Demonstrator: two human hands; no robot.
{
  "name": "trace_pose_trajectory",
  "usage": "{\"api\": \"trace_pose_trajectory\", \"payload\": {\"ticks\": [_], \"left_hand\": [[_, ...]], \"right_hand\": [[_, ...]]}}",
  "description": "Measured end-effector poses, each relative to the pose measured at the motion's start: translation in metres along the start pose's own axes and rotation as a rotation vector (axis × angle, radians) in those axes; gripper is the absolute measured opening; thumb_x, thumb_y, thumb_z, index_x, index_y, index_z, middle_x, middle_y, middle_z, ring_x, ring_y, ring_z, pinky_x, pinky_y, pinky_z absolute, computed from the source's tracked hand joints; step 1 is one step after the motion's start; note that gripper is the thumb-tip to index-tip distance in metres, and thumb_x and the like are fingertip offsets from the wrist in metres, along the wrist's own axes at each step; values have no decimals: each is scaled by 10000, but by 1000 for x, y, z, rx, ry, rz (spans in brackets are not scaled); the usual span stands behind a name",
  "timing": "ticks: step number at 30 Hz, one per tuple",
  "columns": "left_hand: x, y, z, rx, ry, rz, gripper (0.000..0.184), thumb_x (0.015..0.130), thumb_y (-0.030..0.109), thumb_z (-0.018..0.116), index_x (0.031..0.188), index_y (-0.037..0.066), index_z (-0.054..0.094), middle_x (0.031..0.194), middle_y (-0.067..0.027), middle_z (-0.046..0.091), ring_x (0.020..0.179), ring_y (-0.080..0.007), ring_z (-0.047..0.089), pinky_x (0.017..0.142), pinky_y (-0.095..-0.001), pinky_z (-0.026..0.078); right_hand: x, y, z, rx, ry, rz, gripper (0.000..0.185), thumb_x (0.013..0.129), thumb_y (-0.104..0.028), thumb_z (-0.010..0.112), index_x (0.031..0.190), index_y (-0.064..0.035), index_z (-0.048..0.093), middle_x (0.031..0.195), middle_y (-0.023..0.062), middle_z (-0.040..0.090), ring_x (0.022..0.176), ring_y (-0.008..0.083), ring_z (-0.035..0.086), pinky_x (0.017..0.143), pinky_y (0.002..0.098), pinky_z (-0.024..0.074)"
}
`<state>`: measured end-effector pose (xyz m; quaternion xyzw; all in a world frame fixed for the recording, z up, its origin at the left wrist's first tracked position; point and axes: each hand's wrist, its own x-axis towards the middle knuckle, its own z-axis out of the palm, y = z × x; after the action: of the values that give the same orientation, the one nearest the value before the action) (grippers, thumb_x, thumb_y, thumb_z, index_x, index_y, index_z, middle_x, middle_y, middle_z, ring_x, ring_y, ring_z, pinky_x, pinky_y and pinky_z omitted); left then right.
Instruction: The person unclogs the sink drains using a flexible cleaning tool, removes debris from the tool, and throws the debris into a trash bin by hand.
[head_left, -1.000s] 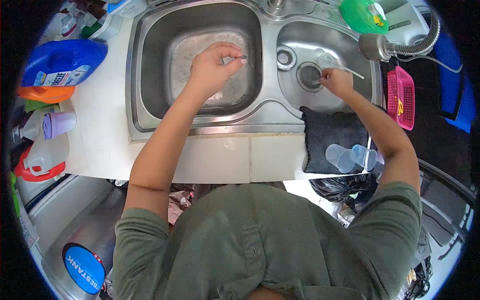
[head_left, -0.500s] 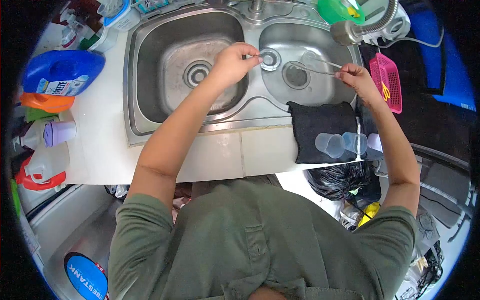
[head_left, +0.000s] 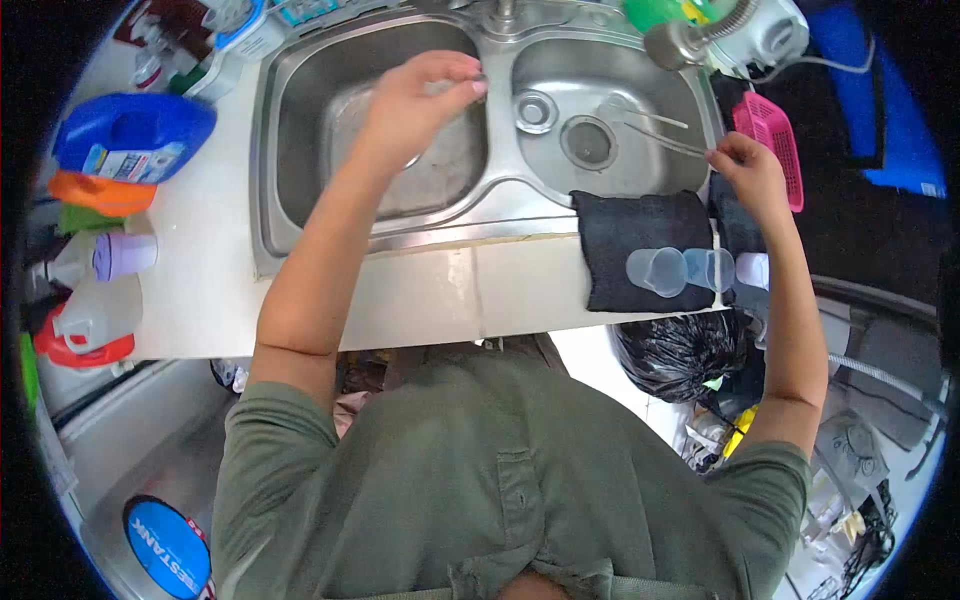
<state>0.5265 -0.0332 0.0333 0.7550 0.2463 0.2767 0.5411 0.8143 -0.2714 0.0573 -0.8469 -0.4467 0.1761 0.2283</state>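
Observation:
My left hand (head_left: 425, 100) is over the left sink basin (head_left: 300, 150), its thumb and fingers pinched on a small dark thing too small to name. At the right rim of the smaller basin, my right hand (head_left: 748, 165) pinches the end of a thin clear tube (head_left: 668, 143), which reaches out over that basin. Under it lies a clear cup-like piece with a pale handle (head_left: 665, 119). A round metal strainer (head_left: 535, 111) rests left of the drain (head_left: 588, 142).
A black cloth (head_left: 610, 225) at the counter's front edge holds clear cups (head_left: 657, 271). The metal faucet head (head_left: 675, 45) hangs at the upper right, near a pink basket (head_left: 775, 140). Detergent bottles (head_left: 135, 137) line the left side.
My left hand has moved from between the basins back over the left one. My right hand has shifted right with the tube. The whole view has moved slightly.

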Motion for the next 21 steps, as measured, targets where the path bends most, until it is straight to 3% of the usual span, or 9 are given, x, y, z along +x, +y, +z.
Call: {"api": "trace_pose_trajectory", "payload": {"ticks": [2,3,6,10,13,14,17,19,21], "left_hand": [[-21,13,-35,-62,89,-24,74,757,77,601,810,28,617,1027,-48,571,963,-129,502,851,-248,367],[-35,18,-58,-54,133,4,65,762,61,592,816,32,616,1031,-45,571,962,-125,502,846,-245,372],[-90,31,-136,-50,327,51,86,754,55,597,834,27,617,1043,-58,569,973,-130,501,863,-257,366],[-184,45,-237,34,621,52,99,737,77,624,810,11,621,1024,-56,576,983,-132,497,890,-267,346],[-264,55,-302,304,821,-50,95,737,84,625,802,13,623,1018,-62,581,980,-139,502,910,-276,326],[-290,55,-321,385,906,-111,101,732,91,631,801,17,624,1001,-61,589,971,-145,508,916,-269,312],[-364,35,-382,580,1049,-350,129,741,102,624,825,4,614,1002,-86,588,975,-148,511,878,-275,350],[-420,-3,-436,726,1124,-791,242,723,226,648,874,38,632,926,-69,622,939,-168,547,863,-271,356],[-449,-40,-474,1087,910,-1135,312,676,415,635,892,192,664,927,-35,636,896,-240,574,852,-436,340]], "right_hand": [[-1,-8,1,-181,11,14,247,720,-238,630,740,0,566,597,71,533,559,131,485,544,282,388],[1,-3,7,-157,47,-109,206,740,-179,618,667,-18,513,545,-19,414,522,59,378,481,235,310],[14,-2,18,-164,-14,6,216,729,-173,631,669,2,519,562,9,461,545,79,414,504,255,341],[25,-27,26,-348,-81,-35,243,698,-210,611,695,28,566,587,114,537,552,150,505,526,319,385],[59,11,37,-342,-211,37,231,697,-228,608,674,-5,552,503,60,488,469,145,462,468,311,359],[61,-2,40,-191,-255,92,218,711,-216,593,656,-12,540,497,54,468,465,147,452,464,305,352],[85,9,48,-285,-283,48,143,732,-123,582,664,-12,525,524,36,462,485,141,446,451,286,339],[103,-8,65,-283,-325,27,153,734,-125,584,685,10,528,529,41,458,472,137,433,441,289,331],[108,25,60,-276,-311,-18,170,725,-128,599,676,13,517,528,38,455,453,129,420,437,283,325]]}}
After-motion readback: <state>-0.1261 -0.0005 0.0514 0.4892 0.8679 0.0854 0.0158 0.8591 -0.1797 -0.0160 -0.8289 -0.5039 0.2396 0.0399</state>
